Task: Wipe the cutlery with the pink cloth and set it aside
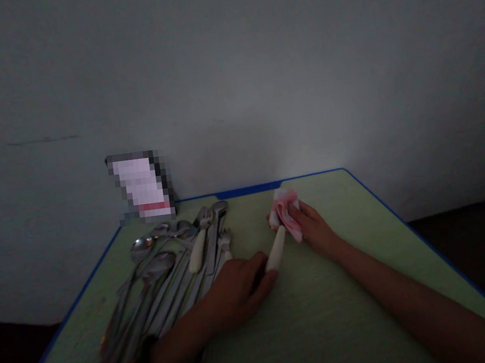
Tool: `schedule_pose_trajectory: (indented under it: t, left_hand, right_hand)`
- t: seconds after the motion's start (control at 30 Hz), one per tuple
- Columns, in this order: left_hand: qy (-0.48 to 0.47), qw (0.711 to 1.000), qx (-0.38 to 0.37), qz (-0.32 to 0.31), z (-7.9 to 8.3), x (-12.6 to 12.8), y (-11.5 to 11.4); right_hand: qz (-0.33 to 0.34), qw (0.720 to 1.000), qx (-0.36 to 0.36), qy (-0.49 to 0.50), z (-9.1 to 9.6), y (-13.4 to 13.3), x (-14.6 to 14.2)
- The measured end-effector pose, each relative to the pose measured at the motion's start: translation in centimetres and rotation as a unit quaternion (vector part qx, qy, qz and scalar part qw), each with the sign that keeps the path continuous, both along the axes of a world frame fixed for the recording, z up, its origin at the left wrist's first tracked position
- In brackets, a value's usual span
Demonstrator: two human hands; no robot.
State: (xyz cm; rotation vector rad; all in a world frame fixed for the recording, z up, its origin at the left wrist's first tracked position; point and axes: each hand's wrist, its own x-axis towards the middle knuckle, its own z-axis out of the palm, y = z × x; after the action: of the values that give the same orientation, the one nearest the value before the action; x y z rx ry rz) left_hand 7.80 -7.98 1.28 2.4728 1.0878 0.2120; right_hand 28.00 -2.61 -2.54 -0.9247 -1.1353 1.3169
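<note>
Left grip (233, 291) pinches a pale handle (276, 251), apparently steadying it. Right grip (312, 227) clasps pink cloth (287, 208) at its far end.

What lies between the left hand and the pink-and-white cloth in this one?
In the head view, a pale handle spans the stretch from the left hand to the cloth; its far end is hidden there.
</note>
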Motion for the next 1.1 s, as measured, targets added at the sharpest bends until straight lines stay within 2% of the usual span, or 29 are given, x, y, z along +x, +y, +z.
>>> schedule_pose_trajectory:
  t: [0.13,0.2,0.33,0.4,0.47,0.57,0.67,0.73,0.8,0.93,1.1]
  left_hand:
    - [0.000,1.000,0.008,0.005,0.1,-0.1,-0.1]
    - [-0.005,1.000,-0.007,0.002,0.1,0.0,-0.1]
    - [0.015,1.000,-0.012,0.004,0.2,0.2,-0.1]
    - [0.039,0.999,0.001,0.015,0.3,0.2,-0.2]
    - [0.047,0.998,0.018,0.024,0.3,0.1,-0.2]
    - [0.016,1.000,0.018,0.015,0.3,-0.2,-0.2]
    - [-0.015,0.999,-0.026,0.026,0.2,-0.2,-0.1]
    - [-0.027,0.997,-0.051,0.050,0.3,-0.1,0.0]
    - [-0.045,0.995,-0.067,0.062,0.4,0.0,0.0]
    - [-0.060,0.995,-0.064,0.052,0.3,0.1,0.1]
    - [-0.032,0.999,-0.022,0.006,-0.4,0.0,0.1]
  right_hand:
    - [0.054,0.998,-0.019,0.008,0.3,-0.1,0.1]
    - [0.062,0.997,-0.008,-0.037,0.7,-0.3,0.3]
    - [0.064,0.981,0.064,-0.170,1.2,-0.7,0.3]
    - [0.070,0.977,0.079,-0.185,1.2,-0.8,0.2]
    - [0.067,0.980,0.060,-0.176,1.0,-0.8,0.1]
    - [0.049,0.993,-0.016,-0.104,0.6,-0.4,0.1]
    - [0.033,0.995,-0.082,0.054,0.5,0.3,0.2]
    - [0.028,0.984,-0.098,0.146,0.7,0.6,0.2]
    - [0.027,0.980,-0.091,0.173,0.9,0.8,0.2]
    - [0.060,0.997,-0.031,0.046,0.8,0.4,0.3]
    - [0.094,0.994,0.009,-0.050,0.9,-0.6,0.6]
